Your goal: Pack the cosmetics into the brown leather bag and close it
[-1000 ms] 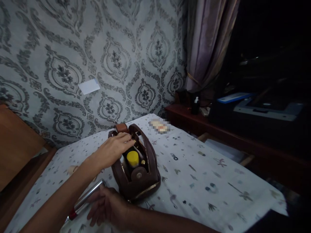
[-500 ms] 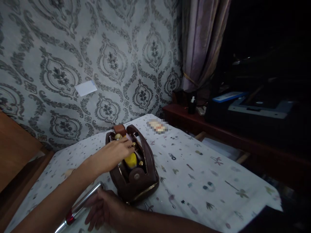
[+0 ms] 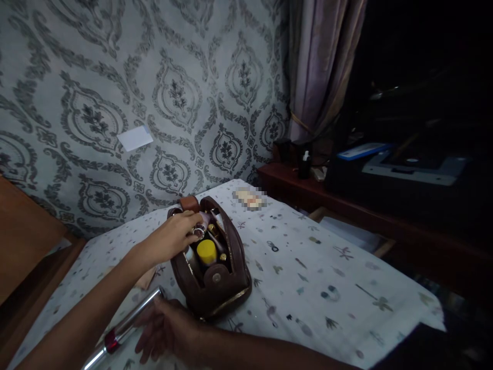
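Now we see the brown pouch (image 3: 215, 262) open on the desk (image 3: 308, 288); left hand (image 3: 175, 237), half a second ago over the yellow cap (image 3: 206, 251), pinches a small silvery item at the pouch's rim. Right hand (image 3: 165, 329) rests loose-fingered beside the silver tube (image 3: 123, 329).

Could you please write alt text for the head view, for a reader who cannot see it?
A person's left hand reaches into an open brown pouch on a patterned tablecloth, fingers on a small item beside a yellow cap. The right hand rests by the pouch's near end, next to a silver tube.
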### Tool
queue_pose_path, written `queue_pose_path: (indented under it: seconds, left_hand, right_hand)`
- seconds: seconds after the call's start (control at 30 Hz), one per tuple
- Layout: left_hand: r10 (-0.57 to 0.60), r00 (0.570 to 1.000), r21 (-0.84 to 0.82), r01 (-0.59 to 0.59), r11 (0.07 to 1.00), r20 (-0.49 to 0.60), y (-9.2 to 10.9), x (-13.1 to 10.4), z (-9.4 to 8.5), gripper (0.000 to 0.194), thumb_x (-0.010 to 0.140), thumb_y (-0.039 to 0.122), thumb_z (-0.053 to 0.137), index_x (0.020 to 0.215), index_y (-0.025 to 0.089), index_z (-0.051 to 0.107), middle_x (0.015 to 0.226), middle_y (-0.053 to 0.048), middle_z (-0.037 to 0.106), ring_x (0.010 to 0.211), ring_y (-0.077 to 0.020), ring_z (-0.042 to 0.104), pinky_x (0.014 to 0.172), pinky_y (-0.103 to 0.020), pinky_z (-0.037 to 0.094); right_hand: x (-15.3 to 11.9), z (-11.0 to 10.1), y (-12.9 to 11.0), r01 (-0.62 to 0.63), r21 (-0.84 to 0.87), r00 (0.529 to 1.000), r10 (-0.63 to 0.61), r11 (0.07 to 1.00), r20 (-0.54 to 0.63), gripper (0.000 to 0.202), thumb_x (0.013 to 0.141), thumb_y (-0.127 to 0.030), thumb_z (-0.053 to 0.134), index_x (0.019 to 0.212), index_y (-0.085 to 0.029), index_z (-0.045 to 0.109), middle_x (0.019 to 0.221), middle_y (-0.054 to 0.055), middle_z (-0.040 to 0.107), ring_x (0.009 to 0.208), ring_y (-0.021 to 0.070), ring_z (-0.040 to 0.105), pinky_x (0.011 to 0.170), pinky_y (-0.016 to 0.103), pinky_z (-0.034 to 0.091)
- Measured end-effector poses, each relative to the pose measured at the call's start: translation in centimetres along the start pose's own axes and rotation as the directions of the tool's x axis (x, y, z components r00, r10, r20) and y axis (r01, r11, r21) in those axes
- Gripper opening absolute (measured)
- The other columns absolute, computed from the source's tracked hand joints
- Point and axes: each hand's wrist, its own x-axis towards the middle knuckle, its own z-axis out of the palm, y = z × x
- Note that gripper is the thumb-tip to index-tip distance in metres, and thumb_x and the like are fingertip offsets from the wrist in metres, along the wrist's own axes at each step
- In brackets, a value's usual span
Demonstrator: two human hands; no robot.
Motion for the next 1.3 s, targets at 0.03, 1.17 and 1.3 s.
queue_pose_path:
  seconds: [0.03,1.17,1.3]
  left_hand:
    - [-0.007,1.0,0.009,0.007,1.0,0.002,0.0,0.0,0.0,0.014,0.089,0.015,0.058,0.101,0.021,0.058,0.1,-0.005,0.064,0.095,-0.0224,0.063,0.08,-0.032,0.047]
    - [-0.229,0.948,-0.528,0.081,0.845,-0.221,-1.6,-2.7,-5.9,0.04,0.087,0.044,0.061,0.119,0.021,0.064,0.099,-0.008,0.071,0.083,-0.0208,0.07,0.076,-0.031,0.059]
    - [-0.209,0.958,-0.512,0.081,0.855,-0.197,-1.0,-2.3,-5.9,0.041,0.088,0.04,0.059,0.124,0.021,0.063,0.098,-0.007,0.071,0.087,-0.0212,0.07,0.079,-0.031,0.058]
  right_hand:
    - [0.0,0.1,-0.1,-0.007,-0.004,1.0,0.007,1.0,-0.01,0.067,0.101,-0.06,0.016,0.089,-0.012,0.062,0.059,0.003,0.066,0.043,0.0131,0.06,0.047,0.023,0.035]
    - [-0.8,0.3,-0.4,0.03,-0.008,1.0,-0.03,1.0,-0.003,0.073,0.093,-0.074,0.027,0.091,-0.011,0.063,0.063,0.004,0.066,0.048,0.0141,0.06,0.054,0.025,0.035]
    - [-1.1,0.6,-0.8,0.009,-0.009,1.0,-0.009,1.0,-0.03,0.07,0.095,-0.071,0.026,0.09,-0.012,0.063,0.062,0.003,0.066,0.047,0.0135,0.061,0.053,0.025,0.036]
